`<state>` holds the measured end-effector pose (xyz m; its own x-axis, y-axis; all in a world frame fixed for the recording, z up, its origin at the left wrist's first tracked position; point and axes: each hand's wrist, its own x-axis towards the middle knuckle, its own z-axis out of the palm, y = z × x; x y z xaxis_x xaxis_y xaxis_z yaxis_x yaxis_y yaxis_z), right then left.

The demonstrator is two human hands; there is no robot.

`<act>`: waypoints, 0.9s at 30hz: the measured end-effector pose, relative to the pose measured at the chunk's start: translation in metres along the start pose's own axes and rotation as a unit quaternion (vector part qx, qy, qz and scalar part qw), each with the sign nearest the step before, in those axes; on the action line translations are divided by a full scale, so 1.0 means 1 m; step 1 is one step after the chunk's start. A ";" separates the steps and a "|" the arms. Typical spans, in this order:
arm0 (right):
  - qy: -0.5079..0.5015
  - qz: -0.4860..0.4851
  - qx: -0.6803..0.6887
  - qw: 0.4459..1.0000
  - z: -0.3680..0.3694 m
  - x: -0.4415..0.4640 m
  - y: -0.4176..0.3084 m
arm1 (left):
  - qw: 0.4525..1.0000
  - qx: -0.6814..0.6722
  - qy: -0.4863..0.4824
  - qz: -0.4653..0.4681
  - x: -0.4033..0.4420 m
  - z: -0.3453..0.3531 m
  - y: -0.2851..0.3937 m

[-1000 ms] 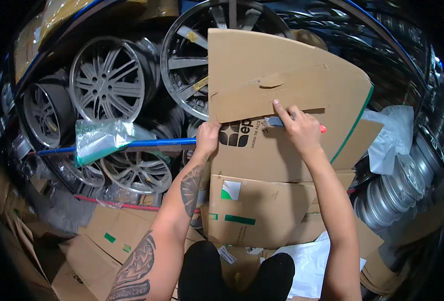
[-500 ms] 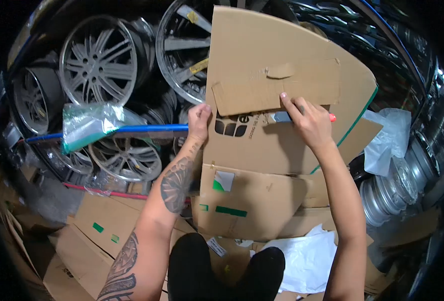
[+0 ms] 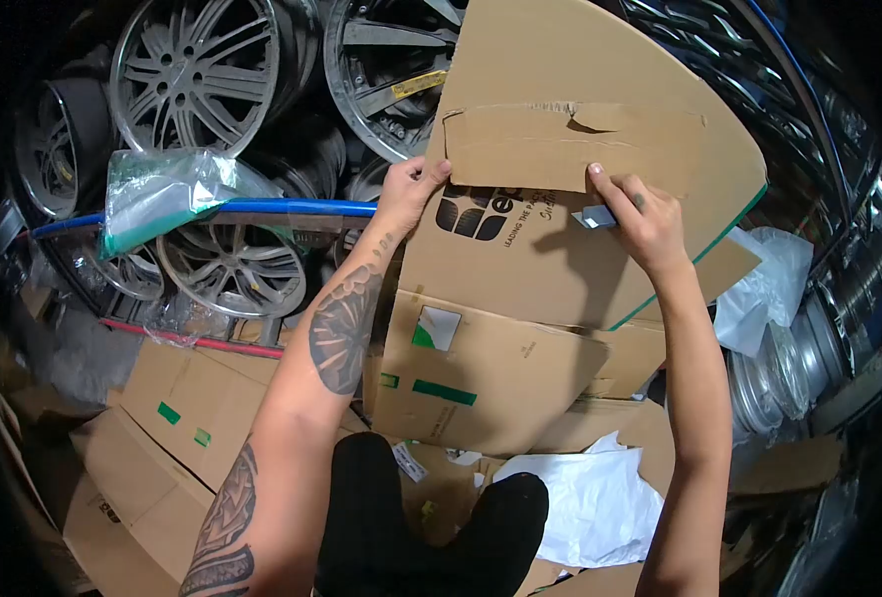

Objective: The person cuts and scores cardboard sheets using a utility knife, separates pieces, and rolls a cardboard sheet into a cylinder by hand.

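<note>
A large cardboard sheet [image 3: 580, 269] with a curved right edge and a printed black logo stands in front of me. Across its upper part lies a smaller cardboard strip [image 3: 530, 149] with a torn slit near its top. My left hand [image 3: 413, 189] grips the sheet's left edge, thumb on the front by the strip's lower left corner. In my right hand [image 3: 643, 214] is a knife [image 3: 594, 216], its grey end showing below the fingers; the thumb and index finger are at the strip's lower edge.
Wheel rims [image 3: 197, 75] fill a rack with a blue bar [image 3: 296, 208] at the left. More silver rims [image 3: 759, 383] stand at the right beside clear plastic [image 3: 759, 298]. White wrapping [image 3: 590, 507] and flat cardboard [image 3: 177, 448] lie low down.
The view has shifted, and the sheet now tilts more to the right. The strip has turned and lies lower at its right end. My left hand has moved up to the strip's corner.
</note>
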<state>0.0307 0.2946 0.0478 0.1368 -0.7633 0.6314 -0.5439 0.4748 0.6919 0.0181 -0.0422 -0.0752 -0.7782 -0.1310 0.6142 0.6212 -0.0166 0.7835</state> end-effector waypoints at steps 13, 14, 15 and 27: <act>0.004 -0.025 0.009 1.000 -0.008 0.008 0.007 | 0.987 -0.028 -0.080 -0.133 0.010 -0.009 -0.009; 0.005 -0.030 0.008 0.999 -0.009 0.010 0.009 | 0.988 -0.016 -0.080 -0.131 0.011 -0.011 -0.010; 0.000 -0.032 0.010 0.999 -0.009 0.010 0.010 | 0.988 -0.004 -0.082 -0.129 0.011 -0.011 -0.011; 0.252 0.305 -0.075 0.916 -0.100 0.041 -0.007 | 0.992 0.114 -0.013 -0.044 0.000 -0.001 -0.011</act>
<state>0.1223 0.3036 0.1040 0.2305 -0.0561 0.9715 -0.5313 0.8291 0.1740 0.0118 -0.0428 -0.0839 -0.8328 -0.1138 0.5418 0.5154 0.1981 0.8338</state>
